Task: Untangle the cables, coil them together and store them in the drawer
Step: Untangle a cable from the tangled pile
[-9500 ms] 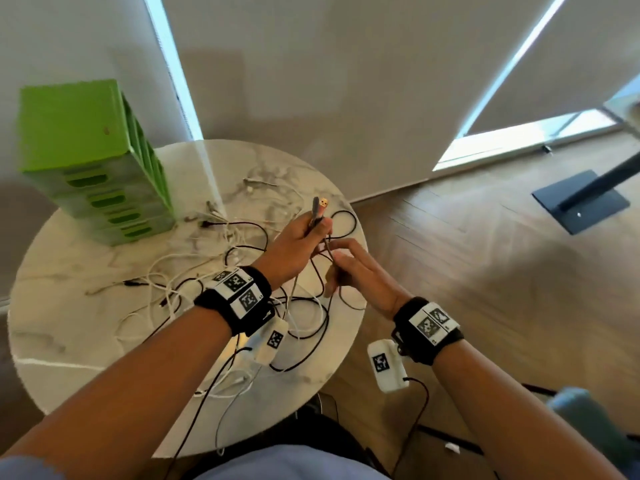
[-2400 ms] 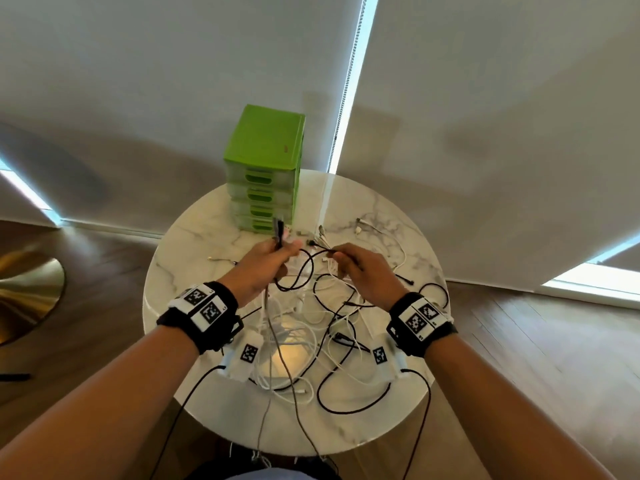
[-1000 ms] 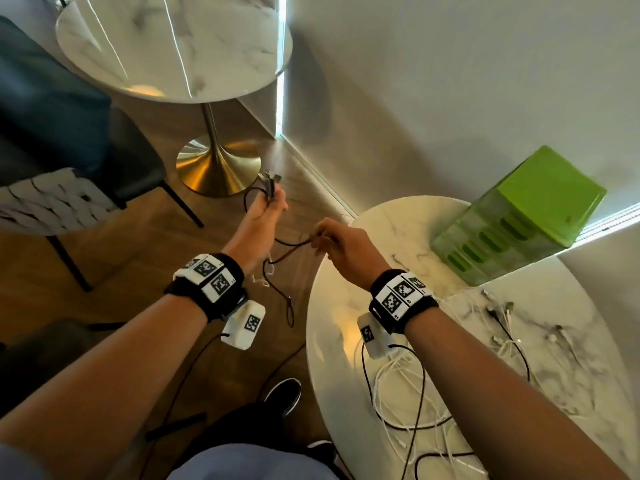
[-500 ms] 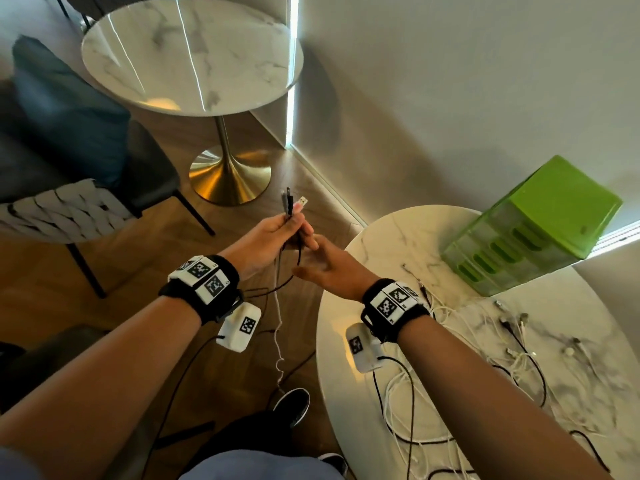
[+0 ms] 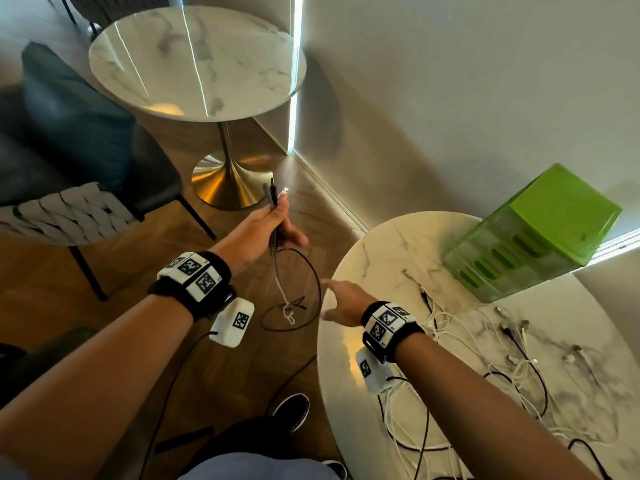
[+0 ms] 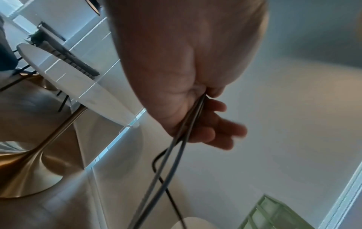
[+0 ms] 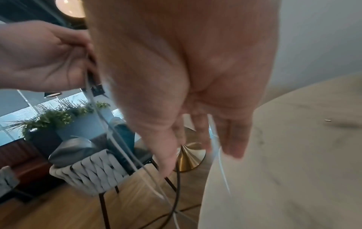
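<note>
My left hand (image 5: 278, 221) is raised over the floor, left of the table, and grips a bundle of cables (image 5: 294, 289). A black plug and a white USB plug (image 5: 284, 192) stick up above the fingers. Black and white strands hang below in a loose loop. In the left wrist view the black cables (image 6: 186, 124) run out of the pinch across the palm. My right hand (image 5: 334, 299) hovers lower at the table's edge, blurred, with straight fingers (image 7: 233, 136) holding nothing. More tangled cables (image 5: 485, 358) lie on the marble table (image 5: 346, 375). The green drawer unit (image 5: 533, 233) stands at the table's back.
A second round marble table (image 5: 197, 60) on a gold base stands ahead on the wooden floor. A woven-back chair (image 5: 69, 209) is at the left. My shoe (image 5: 291, 410) shows below the hanging cables. A wall runs behind both tables.
My right hand has left the cable ends at my left hand and dropped toward the table's edge, now holding nothing. The left hand still holds the bundle up.
</note>
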